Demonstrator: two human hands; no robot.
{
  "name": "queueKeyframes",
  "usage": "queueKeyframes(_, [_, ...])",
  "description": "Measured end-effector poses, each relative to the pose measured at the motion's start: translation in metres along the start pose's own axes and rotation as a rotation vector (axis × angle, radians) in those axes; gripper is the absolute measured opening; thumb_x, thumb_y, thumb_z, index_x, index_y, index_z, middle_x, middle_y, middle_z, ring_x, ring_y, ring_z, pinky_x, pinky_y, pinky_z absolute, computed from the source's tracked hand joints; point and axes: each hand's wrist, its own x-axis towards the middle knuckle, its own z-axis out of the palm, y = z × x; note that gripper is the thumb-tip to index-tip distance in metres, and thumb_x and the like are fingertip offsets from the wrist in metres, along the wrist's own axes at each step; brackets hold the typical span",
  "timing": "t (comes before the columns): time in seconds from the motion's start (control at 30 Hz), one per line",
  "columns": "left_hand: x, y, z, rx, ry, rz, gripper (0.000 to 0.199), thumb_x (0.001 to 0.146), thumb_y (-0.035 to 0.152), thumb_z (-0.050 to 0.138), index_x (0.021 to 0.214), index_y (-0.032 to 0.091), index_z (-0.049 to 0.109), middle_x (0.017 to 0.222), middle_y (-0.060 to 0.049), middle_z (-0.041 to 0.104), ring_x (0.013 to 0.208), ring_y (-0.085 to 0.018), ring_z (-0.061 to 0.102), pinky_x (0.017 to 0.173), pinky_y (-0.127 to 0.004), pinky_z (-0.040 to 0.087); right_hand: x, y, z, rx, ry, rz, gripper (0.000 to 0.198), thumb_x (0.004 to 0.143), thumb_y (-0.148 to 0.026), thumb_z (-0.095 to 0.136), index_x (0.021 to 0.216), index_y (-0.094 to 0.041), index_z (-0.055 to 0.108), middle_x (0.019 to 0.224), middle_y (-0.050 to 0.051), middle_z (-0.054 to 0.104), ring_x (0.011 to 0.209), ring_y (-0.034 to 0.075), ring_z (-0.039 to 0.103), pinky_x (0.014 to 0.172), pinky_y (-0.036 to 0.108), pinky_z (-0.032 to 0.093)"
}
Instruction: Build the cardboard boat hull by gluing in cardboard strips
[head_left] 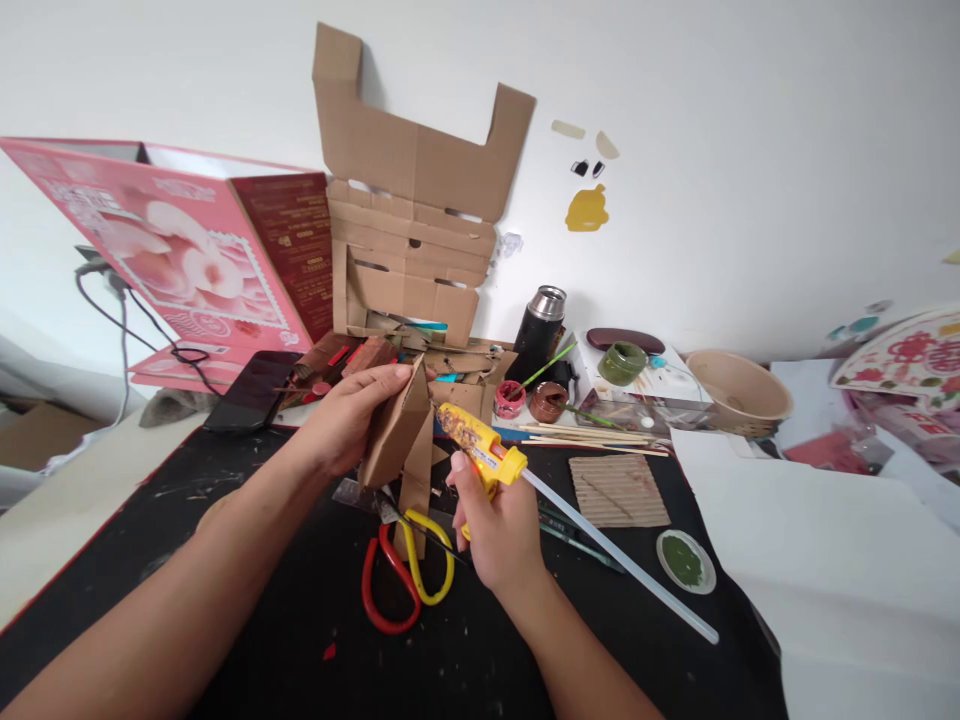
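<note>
My left hand [352, 412] grips a folded piece of brown cardboard [396, 428], held tilted above the black mat. In my right hand [501, 525] is a yellow hot glue gun [480, 445], its nozzle pointing at the cardboard's right edge. A long translucent glue stick [619, 553] sticks out of the gun's back. Whether the nozzle touches the cardboard I cannot tell. Below the hands lie scissors [409, 570] with one red and one yellow handle, their blades partly hidden under cardboard scraps.
Behind stand a black thermos [536, 335], paint jars [549, 402] and cut cardboard [420, 170] against the wall. At left are a phone [251, 390] and a pink box [187, 250]. Wooden sticks [592, 437], corrugated cardboard [619, 490] and a green paint lid [686, 561] lie at right.
</note>
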Motion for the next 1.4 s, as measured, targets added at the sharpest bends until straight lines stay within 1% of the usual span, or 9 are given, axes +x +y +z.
queueKeyframes(0.17, [0.001,-0.001,-0.001,-0.019,-0.006,0.015,0.051,0.061,0.054,0.099,0.089,0.015,0.083,0.081,-0.009,0.081,0.068,-0.021,0.071,0.064,-0.029,0.057,-0.001,-0.002,0.0,-0.023,-0.001,-0.031,0.047,0.101,-0.063,0.059,0.078,-0.021,0.058,0.044,-0.008,0.047,0.035,0.01,0.045,0.036,0.019,0.034])
queueKeyframes(0.4, [0.001,0.001,-0.001,-0.028,-0.019,0.013,0.05,0.063,0.052,0.098,0.092,0.014,0.084,0.082,-0.01,0.082,0.067,-0.022,0.072,0.063,-0.029,0.057,-0.002,0.001,0.0,-0.077,-0.002,-0.059,0.048,0.102,-0.064,0.056,0.078,-0.023,0.057,0.043,-0.007,0.048,0.035,0.011,0.047,0.037,0.02,0.035])
queueKeyframes(0.5, [0.0,0.003,-0.001,-0.044,-0.034,0.014,0.049,0.063,0.052,0.099,0.093,0.015,0.084,0.081,-0.009,0.082,0.066,-0.022,0.072,0.063,-0.03,0.058,-0.001,0.003,-0.001,-0.101,0.01,-0.056,0.049,0.101,-0.067,0.057,0.081,-0.023,0.061,0.043,-0.006,0.049,0.035,0.013,0.048,0.037,0.022,0.036])
queueKeyframes(0.63, [0.0,0.003,-0.002,-0.044,-0.031,0.006,0.051,0.059,0.052,0.101,0.091,0.015,0.085,0.077,-0.009,0.081,0.063,-0.021,0.07,0.059,-0.028,0.056,0.0,0.006,-0.003,-0.142,0.029,-0.058,0.05,0.1,-0.07,0.058,0.09,-0.021,0.07,0.044,-0.005,0.051,0.036,0.015,0.052,0.037,0.024,0.038])
queueKeyframes(0.8, [0.001,0.002,-0.005,-0.051,-0.036,0.025,0.049,0.059,0.051,0.102,0.09,0.016,0.086,0.077,-0.009,0.082,0.063,-0.02,0.07,0.059,-0.026,0.056,-0.001,0.007,-0.004,-0.172,0.041,-0.054,0.053,0.099,-0.07,0.059,0.095,-0.02,0.073,0.047,-0.003,0.054,0.04,0.017,0.056,0.038,0.025,0.04])
queueKeyframes(0.93, [0.002,0.002,-0.007,-0.049,-0.073,0.033,0.049,0.062,0.05,0.101,0.093,0.016,0.086,0.077,-0.008,0.081,0.062,-0.018,0.069,0.058,-0.025,0.055,-0.002,0.006,-0.004,-0.167,0.034,-0.046,0.054,0.099,-0.071,0.059,0.097,-0.019,0.074,0.047,-0.003,0.054,0.041,0.017,0.057,0.039,0.025,0.041])
queueKeyframes(1.17, [0.004,0.001,-0.011,-0.045,-0.088,0.069,0.044,0.069,0.049,0.097,0.095,0.015,0.086,0.079,-0.009,0.082,0.062,-0.02,0.07,0.058,-0.027,0.055,-0.002,0.008,-0.003,-0.126,0.026,-0.016,0.052,0.098,-0.071,0.06,0.093,-0.021,0.072,0.045,-0.005,0.051,0.037,0.016,0.052,0.036,0.024,0.037])
queueKeyframes(1.4, [0.004,0.001,-0.011,-0.05,-0.096,0.063,0.046,0.067,0.05,0.098,0.095,0.016,0.086,0.08,-0.009,0.082,0.061,-0.019,0.069,0.058,-0.028,0.056,-0.003,0.007,-0.004,-0.122,0.017,-0.01,0.051,0.097,-0.071,0.062,0.093,-0.021,0.073,0.045,-0.003,0.052,0.039,0.017,0.054,0.035,0.024,0.036])
